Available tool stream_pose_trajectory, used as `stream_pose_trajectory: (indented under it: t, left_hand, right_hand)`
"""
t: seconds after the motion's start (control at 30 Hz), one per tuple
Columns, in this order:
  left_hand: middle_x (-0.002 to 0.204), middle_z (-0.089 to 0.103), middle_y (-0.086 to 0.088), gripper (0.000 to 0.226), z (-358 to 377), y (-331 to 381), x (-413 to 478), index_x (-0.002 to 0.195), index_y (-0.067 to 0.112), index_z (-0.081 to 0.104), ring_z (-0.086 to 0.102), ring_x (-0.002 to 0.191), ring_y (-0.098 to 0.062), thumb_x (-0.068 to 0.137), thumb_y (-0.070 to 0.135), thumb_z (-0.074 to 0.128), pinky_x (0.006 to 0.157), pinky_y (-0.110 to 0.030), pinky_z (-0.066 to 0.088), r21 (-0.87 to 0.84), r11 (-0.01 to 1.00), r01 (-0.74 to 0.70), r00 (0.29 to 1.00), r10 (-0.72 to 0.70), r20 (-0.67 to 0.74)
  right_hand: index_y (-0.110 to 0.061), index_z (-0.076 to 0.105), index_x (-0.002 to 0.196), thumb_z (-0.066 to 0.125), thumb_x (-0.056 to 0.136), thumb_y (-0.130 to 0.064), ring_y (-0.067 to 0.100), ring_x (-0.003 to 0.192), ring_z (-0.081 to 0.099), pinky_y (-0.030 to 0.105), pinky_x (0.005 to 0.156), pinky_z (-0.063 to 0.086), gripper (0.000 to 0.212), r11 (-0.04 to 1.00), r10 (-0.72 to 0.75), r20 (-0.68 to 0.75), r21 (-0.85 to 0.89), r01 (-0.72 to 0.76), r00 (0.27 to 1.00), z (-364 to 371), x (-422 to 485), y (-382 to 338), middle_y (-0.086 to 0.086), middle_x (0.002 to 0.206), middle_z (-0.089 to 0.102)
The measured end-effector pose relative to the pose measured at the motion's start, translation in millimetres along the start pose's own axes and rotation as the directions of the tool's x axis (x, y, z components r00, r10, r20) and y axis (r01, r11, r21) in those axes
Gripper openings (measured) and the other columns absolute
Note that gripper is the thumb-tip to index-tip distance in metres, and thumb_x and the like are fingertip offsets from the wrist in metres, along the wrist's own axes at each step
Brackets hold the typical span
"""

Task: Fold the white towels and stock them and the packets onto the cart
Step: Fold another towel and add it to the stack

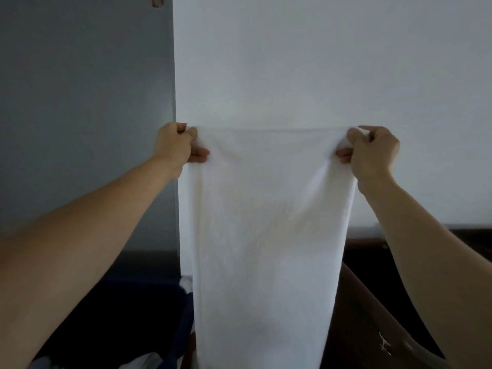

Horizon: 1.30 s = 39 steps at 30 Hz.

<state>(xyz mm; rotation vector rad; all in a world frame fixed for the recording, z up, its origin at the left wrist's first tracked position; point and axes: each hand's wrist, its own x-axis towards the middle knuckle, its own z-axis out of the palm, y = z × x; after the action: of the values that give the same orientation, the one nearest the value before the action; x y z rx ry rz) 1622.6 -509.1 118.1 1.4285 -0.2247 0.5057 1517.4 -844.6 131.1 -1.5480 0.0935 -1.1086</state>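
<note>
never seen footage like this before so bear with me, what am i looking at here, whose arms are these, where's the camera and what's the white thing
There is no machine here. A person wears a camera on the head, looking forward and down, so the two bare arms reaching in from the bottom corners are that person's own. This is the only picture, taken from that one spot.

The left hand and the right hand each pinch a top corner of a white towel, held up and stretched between them so it hangs straight down in front of a pale wall. Both grips are closed on the cloth.

Below, the view is dark. A brown surface shows at lower right and something dark blue at lower left, with a bit of white cloth at the bottom edge. No cart or packets can be made out.
</note>
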Motion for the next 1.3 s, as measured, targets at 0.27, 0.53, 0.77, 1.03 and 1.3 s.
stream_pose_trajectory:
  t: [0.27,0.53,0.77,1.03,1.3]
  left_hand:
    - [0.087,0.058,-0.013,0.012,8.7,-17.3,10.2,0.110,0.004,0.048,0.068,0.052,-0.020,0.101,0.011,0.051,0.049,-0.032,0.056,0.008,0.995,0.099,0.993,-0.100,0.058]
    - [0.092,0.053,-0.008,0.007,38.2,0.8,42.4,0.107,0.011,0.041,0.067,0.054,-0.019,0.103,0.012,0.047,0.054,-0.035,0.057,0.035,0.996,0.079,0.996,-0.078,-0.039]
    - [0.091,0.052,-0.005,0.008,49.6,37.1,42.2,0.108,0.011,0.037,0.066,0.051,-0.017,0.103,0.010,0.044,0.056,-0.036,0.058,0.025,1.000,-0.016,0.992,0.019,-0.123]
    - [0.096,0.058,-0.009,0.013,38.0,54.3,-23.4,0.093,0.017,0.043,0.066,0.050,-0.016,0.103,0.009,0.045,0.058,-0.035,0.060,0.031,0.999,-0.044,0.988,0.048,-0.144]
    - [0.089,0.062,-0.011,0.008,5.9,49.9,-146.7,0.098,0.014,0.044,0.067,0.053,-0.017,0.103,0.008,0.046,0.060,-0.035,0.059,0.031,0.999,0.030,0.996,-0.028,-0.079]
  right_hand:
    - [-0.014,0.064,0.098,0.063,0.090,-0.018,0.023,0.056,0.070,0.051,0.073,0.061,0.009,0.994,0.101,0.038,-0.039,-0.100,0.994,9.3,15.8,31.4,0.000,0.054,0.068]
    - [-0.013,0.062,0.098,0.060,0.091,-0.016,0.021,0.060,0.072,0.044,0.069,0.062,0.008,0.999,0.053,0.043,0.004,-0.054,0.998,31.5,50.2,27.4,0.006,0.082,0.070]
    - [-0.019,0.056,0.093,0.059,0.093,-0.015,0.016,0.055,0.069,0.029,0.055,0.059,0.004,0.996,-0.019,0.057,0.093,0.014,0.998,28.6,71.0,7.7,0.021,0.101,0.070]
    - [-0.019,0.058,0.096,0.057,0.093,-0.018,0.017,0.056,0.069,0.035,0.068,0.061,0.004,0.995,-0.015,0.097,0.100,0.005,0.995,-10.7,39.4,2.3,0.006,0.074,0.070]
    - [-0.020,0.060,0.100,0.058,0.095,-0.022,0.015,0.059,0.071,0.037,0.073,0.062,0.006,1.000,0.026,0.110,0.000,-0.026,0.994,-85.6,-50.1,-6.5,0.012,0.089,0.073]
